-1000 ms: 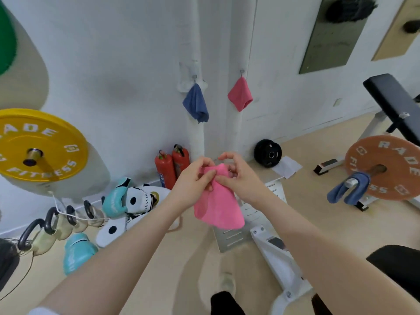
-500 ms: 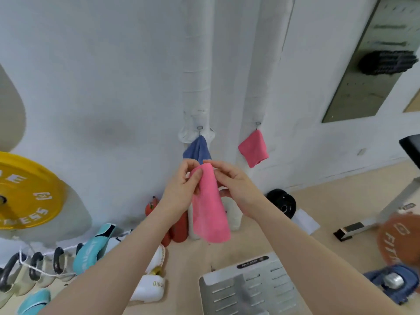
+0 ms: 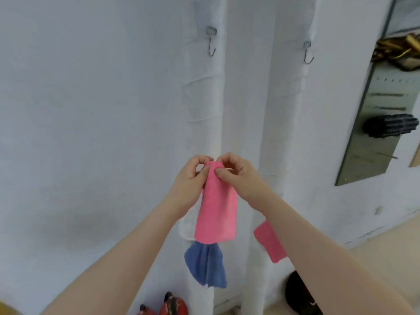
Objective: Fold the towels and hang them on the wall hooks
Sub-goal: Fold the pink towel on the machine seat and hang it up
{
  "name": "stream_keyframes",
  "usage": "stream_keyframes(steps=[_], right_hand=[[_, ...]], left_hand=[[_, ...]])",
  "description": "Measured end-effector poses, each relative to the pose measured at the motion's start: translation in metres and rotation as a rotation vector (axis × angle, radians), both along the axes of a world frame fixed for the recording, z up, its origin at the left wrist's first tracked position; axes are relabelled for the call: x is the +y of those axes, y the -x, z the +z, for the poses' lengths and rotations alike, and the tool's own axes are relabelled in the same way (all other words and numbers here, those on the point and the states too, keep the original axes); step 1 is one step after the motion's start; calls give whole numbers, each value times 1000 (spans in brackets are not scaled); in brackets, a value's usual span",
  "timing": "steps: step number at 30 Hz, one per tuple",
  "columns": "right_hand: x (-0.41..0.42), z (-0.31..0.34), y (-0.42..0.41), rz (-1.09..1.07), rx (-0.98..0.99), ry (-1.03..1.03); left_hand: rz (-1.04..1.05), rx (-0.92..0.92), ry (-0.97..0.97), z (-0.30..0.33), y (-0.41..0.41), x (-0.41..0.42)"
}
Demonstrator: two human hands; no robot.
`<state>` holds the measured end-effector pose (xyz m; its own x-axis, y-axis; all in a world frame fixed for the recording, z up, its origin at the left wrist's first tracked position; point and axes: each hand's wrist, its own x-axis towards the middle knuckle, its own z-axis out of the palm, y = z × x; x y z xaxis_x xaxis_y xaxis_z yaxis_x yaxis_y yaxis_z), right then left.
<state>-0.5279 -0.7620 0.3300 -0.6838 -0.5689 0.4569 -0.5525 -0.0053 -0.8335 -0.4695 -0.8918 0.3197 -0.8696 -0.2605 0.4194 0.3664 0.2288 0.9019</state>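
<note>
Raised higher against the white wall than half a second ago: both hands and the folded pink towel (image 3: 216, 205), with two bare metal hooks now in view above, the left hook (image 3: 211, 43) on the left wrapped pipe (image 3: 202, 105) and the right hook (image 3: 308, 52) on the right wrapped pipe (image 3: 293, 114). Pinched at its top edge from both sides: by the left hand (image 3: 189, 180), thumb in front and fingers curled behind, and by the right hand (image 3: 238, 176), thumb pressed on the front of the fabric with curled fingers above. Hanging straight down from that shared pinch as a narrow folded strip, well below both hooks and between the two pipes. Lower on the wall, partly hidden behind the strip, a blue towel (image 3: 208, 267); to the right, cut across by the right forearm, a second pink towel (image 3: 269, 243). Upper attachment of those two hidden, so cannot tell how either hangs. At far right, a grey pegboard panel (image 3: 381, 123) carrying a black ribbed roller (image 3: 389, 128). Along the bottom edge, red extinguisher tops (image 3: 172, 305) and a dark round weight (image 3: 300, 294) on the floor.
</note>
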Motion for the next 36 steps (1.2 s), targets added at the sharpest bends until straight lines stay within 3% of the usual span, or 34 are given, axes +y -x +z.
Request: stream_keyframes(steps=[6, 12, 16, 18, 22, 26, 28, 32, 36], right_hand=[[-48, 110, 66, 23, 155, 216], [-65, 191, 107, -109, 342, 405], [-73, 215, 134, -214, 338, 434], [-79, 215, 147, -307, 294, 392], [-88, 195, 160, -335, 190, 372], [-94, 178, 158, -472, 183, 405], [-91, 165, 153, -517, 195, 392], [-63, 118, 133, -654, 428, -33], [-7, 57, 96, -644, 399, -140]], left_hand=[[84, 305, 172, 109, 72, -54], [170, 583, 360, 197, 111, -74], [307, 591, 414, 221, 138, -76], [391, 529, 451, 220, 149, -75], [605, 581, 628, 206, 156, -64], [736, 598, 630, 187, 159, -55], [688, 643, 643, 168, 161, -53], [503, 542, 628, 116, 150, -46], [489, 428, 567, 56, 109, -19]])
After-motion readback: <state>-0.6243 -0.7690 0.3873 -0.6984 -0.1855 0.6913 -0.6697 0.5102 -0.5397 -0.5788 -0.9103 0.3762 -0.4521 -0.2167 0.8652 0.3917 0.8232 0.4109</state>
